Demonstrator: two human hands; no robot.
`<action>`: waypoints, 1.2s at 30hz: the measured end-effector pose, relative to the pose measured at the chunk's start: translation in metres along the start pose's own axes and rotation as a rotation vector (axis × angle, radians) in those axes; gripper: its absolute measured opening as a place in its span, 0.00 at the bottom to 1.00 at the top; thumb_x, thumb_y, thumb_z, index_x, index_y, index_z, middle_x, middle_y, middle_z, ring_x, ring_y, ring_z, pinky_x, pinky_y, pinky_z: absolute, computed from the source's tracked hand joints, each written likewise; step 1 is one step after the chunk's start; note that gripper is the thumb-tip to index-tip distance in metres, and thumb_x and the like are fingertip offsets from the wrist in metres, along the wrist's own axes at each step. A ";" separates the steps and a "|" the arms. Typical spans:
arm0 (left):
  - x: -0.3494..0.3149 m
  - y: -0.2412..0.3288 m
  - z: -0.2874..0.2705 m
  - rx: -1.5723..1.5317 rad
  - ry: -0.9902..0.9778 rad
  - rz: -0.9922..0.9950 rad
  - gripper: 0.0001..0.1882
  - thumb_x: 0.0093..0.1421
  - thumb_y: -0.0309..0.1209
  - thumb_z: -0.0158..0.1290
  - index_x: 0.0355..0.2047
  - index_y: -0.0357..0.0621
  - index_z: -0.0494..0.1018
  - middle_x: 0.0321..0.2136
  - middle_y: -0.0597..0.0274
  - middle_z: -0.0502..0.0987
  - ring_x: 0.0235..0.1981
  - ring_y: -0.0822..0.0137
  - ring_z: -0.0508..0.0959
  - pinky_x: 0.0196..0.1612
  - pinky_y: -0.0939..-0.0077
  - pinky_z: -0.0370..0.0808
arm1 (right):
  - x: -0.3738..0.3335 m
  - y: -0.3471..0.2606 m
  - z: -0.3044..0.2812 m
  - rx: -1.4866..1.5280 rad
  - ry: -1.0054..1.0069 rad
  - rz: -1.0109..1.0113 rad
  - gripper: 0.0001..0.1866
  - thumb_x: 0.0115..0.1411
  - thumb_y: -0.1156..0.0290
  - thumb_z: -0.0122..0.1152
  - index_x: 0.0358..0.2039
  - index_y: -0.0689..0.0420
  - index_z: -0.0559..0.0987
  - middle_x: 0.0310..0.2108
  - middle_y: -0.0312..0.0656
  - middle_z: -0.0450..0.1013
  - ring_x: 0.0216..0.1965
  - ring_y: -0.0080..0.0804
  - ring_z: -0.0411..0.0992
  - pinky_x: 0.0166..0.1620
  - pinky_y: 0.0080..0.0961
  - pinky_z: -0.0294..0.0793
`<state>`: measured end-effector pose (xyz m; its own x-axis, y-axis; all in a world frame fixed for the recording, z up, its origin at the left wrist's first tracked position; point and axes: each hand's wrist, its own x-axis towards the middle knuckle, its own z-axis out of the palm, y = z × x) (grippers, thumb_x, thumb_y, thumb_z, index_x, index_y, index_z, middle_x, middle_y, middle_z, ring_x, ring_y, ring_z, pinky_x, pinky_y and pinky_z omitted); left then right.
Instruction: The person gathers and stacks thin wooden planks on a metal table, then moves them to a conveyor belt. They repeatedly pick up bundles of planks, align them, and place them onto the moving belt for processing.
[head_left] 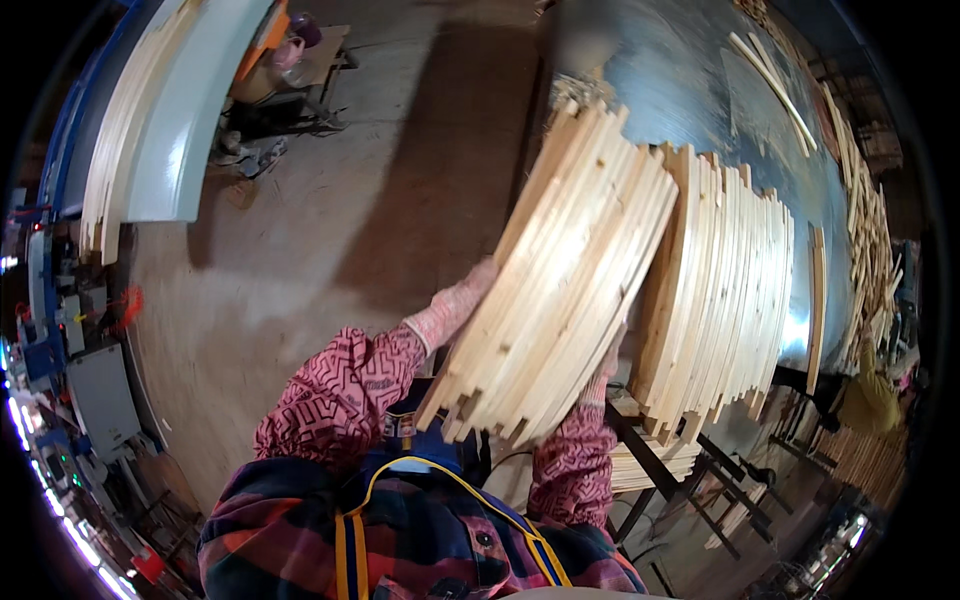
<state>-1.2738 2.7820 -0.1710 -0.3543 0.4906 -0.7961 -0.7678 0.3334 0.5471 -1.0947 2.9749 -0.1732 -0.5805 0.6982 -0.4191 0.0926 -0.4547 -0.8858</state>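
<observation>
Slats — a thick bundle of pale wooden strips [560, 280] — are tilting between my hands, lifted off the metal tabletop [690, 80]. I am gripping its left edge with my gloved left hand [470, 290], fingers curled against the wood. My right hand [605, 365] is pressing underneath, mostly hidden — its grip I cannot tell. A second stack [720, 290] is leaning just beside.

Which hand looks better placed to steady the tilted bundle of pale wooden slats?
Probably the left hand: its glove presses the bundle of pale wooden slats in plain view. The right hand is mostly hidden beneath it.
</observation>
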 end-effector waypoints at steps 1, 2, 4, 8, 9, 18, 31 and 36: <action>-0.014 -0.009 -0.007 0.107 0.010 0.121 0.41 0.63 0.62 0.48 0.62 0.40 0.64 0.55 0.52 0.72 0.55 0.65 0.70 0.59 0.75 0.66 | -0.017 0.007 0.002 -0.015 -0.006 0.026 0.29 0.70 0.47 0.39 0.61 0.56 0.67 0.47 0.48 0.75 0.42 0.37 0.78 0.42 0.31 0.82; -0.027 -0.017 -0.012 0.096 -0.101 0.157 0.41 0.63 0.62 0.47 0.61 0.39 0.64 0.53 0.52 0.74 0.55 0.64 0.72 0.60 0.72 0.65 | -0.034 0.013 0.008 -0.035 -0.024 0.051 0.29 0.70 0.47 0.39 0.61 0.56 0.67 0.47 0.48 0.75 0.42 0.38 0.78 0.42 0.31 0.82; -0.077 -0.020 -0.017 0.392 -0.041 0.149 0.44 0.59 0.66 0.48 0.62 0.43 0.62 0.48 0.48 0.77 0.54 0.56 0.75 0.59 0.69 0.67 | -0.065 0.029 0.024 -0.054 -0.037 0.094 0.30 0.70 0.47 0.39 0.61 0.56 0.67 0.47 0.48 0.75 0.42 0.38 0.78 0.42 0.31 0.82; -0.148 -0.020 -0.048 0.402 -0.027 0.192 0.38 0.59 0.58 0.55 0.59 0.42 0.66 0.45 0.53 0.78 0.47 0.66 0.77 0.50 0.70 0.73 | -0.123 0.069 0.070 -0.046 -0.059 0.162 0.30 0.69 0.46 0.39 0.61 0.56 0.67 0.47 0.48 0.75 0.42 0.38 0.78 0.42 0.32 0.82; -0.158 -0.031 -0.062 0.404 -0.019 0.218 0.39 0.58 0.59 0.56 0.60 0.43 0.65 0.46 0.52 0.78 0.49 0.64 0.77 0.52 0.68 0.72 | -0.135 0.075 0.082 -0.055 -0.092 0.177 0.30 0.69 0.46 0.39 0.61 0.56 0.67 0.47 0.48 0.75 0.42 0.38 0.78 0.42 0.32 0.82; -0.341 -0.050 -0.228 0.341 -0.005 0.661 0.53 0.53 0.72 0.50 0.65 0.43 0.56 0.50 0.46 0.76 0.55 0.53 0.75 0.58 0.64 0.68 | -0.250 0.128 0.254 -0.091 -0.383 0.155 0.31 0.68 0.44 0.40 0.61 0.55 0.67 0.48 0.49 0.74 0.43 0.39 0.78 0.43 0.33 0.82; -0.586 -0.138 -0.528 -0.203 0.724 1.201 0.51 0.58 0.61 0.56 0.66 0.34 0.52 0.56 0.51 0.70 0.58 0.63 0.69 0.61 0.71 0.64 | -0.424 0.183 0.624 -0.236 -1.030 0.279 0.33 0.67 0.41 0.41 0.61 0.55 0.67 0.49 0.49 0.74 0.43 0.39 0.78 0.43 0.34 0.82; -0.614 -0.163 -0.647 -0.358 0.997 1.227 0.47 0.59 0.60 0.55 0.65 0.35 0.55 0.55 0.51 0.71 0.56 0.62 0.70 0.60 0.70 0.64 | -0.468 0.237 0.761 -0.233 -1.181 0.372 0.34 0.66 0.41 0.42 0.61 0.54 0.67 0.49 0.49 0.74 0.43 0.40 0.78 0.43 0.35 0.82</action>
<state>-1.2766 1.9052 0.0611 -0.8929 -0.4309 0.1309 0.1954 -0.1087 0.9747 -1.4167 2.1195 -0.0358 -0.8454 -0.4250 -0.3236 0.4761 -0.3247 -0.8172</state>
